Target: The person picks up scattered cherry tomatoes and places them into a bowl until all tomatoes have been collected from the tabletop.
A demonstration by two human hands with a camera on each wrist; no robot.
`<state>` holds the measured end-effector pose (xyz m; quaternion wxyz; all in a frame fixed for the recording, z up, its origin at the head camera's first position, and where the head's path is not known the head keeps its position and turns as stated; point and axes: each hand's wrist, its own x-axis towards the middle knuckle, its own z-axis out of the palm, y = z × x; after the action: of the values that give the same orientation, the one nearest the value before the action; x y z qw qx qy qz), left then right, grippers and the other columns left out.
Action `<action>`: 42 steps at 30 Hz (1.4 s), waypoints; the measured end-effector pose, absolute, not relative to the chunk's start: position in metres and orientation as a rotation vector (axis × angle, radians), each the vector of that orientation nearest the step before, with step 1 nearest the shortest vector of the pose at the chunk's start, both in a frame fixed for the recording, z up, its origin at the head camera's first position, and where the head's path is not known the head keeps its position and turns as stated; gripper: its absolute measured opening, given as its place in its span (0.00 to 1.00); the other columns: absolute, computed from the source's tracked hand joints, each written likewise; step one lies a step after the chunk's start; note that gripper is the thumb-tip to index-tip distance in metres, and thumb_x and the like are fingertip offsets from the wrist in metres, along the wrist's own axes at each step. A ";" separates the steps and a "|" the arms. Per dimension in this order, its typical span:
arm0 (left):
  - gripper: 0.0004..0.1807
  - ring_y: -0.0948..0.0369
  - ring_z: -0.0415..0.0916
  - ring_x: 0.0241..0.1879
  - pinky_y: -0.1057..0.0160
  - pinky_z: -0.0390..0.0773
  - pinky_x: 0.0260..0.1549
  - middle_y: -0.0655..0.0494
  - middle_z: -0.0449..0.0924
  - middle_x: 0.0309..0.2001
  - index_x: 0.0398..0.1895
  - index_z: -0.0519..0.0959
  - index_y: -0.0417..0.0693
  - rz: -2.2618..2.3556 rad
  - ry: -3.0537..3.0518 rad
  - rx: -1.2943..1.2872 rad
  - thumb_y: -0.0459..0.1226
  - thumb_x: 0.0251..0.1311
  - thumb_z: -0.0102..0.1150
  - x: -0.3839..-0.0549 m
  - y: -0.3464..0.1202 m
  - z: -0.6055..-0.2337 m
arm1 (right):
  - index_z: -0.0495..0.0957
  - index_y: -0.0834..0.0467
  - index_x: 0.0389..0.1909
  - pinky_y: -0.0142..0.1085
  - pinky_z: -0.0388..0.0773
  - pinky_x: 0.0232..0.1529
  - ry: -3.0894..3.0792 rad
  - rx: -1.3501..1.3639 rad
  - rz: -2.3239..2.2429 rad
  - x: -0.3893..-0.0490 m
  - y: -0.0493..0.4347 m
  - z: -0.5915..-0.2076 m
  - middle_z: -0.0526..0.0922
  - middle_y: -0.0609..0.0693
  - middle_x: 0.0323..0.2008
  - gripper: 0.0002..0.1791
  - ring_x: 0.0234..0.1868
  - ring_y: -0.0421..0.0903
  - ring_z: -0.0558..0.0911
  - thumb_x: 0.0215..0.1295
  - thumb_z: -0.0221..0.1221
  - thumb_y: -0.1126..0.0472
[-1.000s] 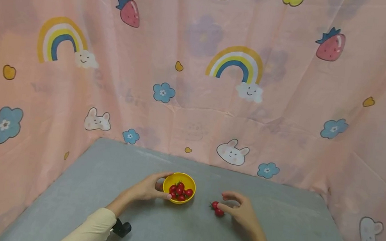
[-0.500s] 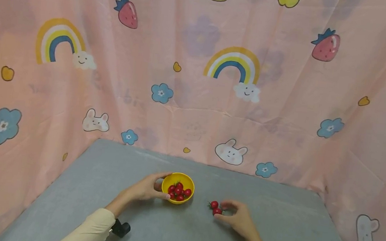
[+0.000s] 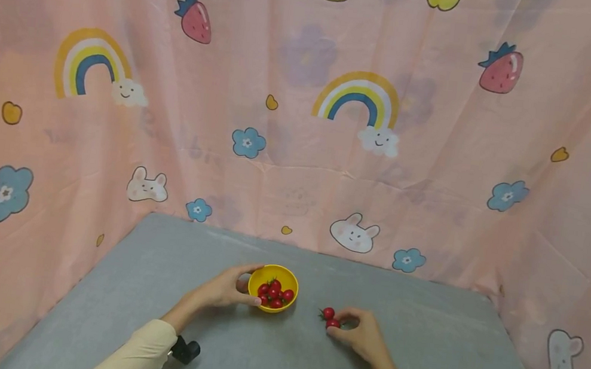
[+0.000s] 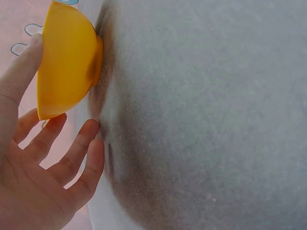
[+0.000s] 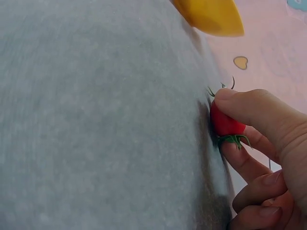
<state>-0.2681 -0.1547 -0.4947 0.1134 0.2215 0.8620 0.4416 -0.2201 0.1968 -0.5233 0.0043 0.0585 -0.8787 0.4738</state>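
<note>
A small yellow bowl with several red cherry tomatoes inside sits on the table. My left hand holds it by its left side, thumb at the near rim and a finger at the far rim; in the left wrist view the other fingers spread loosely below the bowl. To the right of the bowl, two more cherry tomatoes lie close together. My right hand pinches the nearer cherry tomato between thumb and fingers, its green stem showing in the right wrist view. The farther cherry tomato lies just beyond it.
A grey cloth-like surface covers the table. Behind and at both sides hangs a pink curtain printed with rainbows, rabbits and flowers. Each wrist wears a black camera, such as the left wrist camera.
My right hand has lowered toward the near cherry tomato, and its thumb and fingers have closed on it. The left hand and the bowl stay in place.
</note>
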 end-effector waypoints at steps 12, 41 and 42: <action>0.42 0.50 0.80 0.51 0.50 0.80 0.52 0.39 0.68 0.67 0.76 0.65 0.44 1.295 2.521 0.656 0.42 0.60 0.74 -0.269 -0.154 -0.494 | 0.86 0.55 0.32 0.55 0.74 0.52 -2.743 0.179 1.499 -0.220 0.199 -0.522 0.84 0.44 0.31 0.12 0.40 0.46 0.80 0.49 0.79 0.63; 0.44 0.52 0.81 0.49 0.52 0.81 0.50 0.40 0.68 0.66 0.76 0.64 0.44 1.307 2.506 0.658 0.43 0.60 0.74 -0.268 -0.155 -0.494 | 0.87 0.55 0.39 0.48 0.72 0.51 -2.602 0.124 1.714 -0.237 0.180 -0.514 0.85 0.47 0.42 0.14 0.52 0.51 0.78 0.56 0.77 0.53; 0.44 0.52 0.81 0.49 0.52 0.81 0.50 0.40 0.68 0.66 0.76 0.64 0.44 1.306 2.506 0.660 0.43 0.60 0.74 -0.268 -0.155 -0.494 | 0.87 0.55 0.40 0.47 0.72 0.50 -2.600 0.131 1.717 -0.238 0.179 -0.513 0.85 0.47 0.42 0.14 0.51 0.51 0.78 0.56 0.76 0.53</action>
<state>-0.2680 -0.1547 -0.4938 0.1197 0.2260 0.8573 0.4468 -0.2380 0.1790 -0.5134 0.0118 0.0421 -0.8337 0.5505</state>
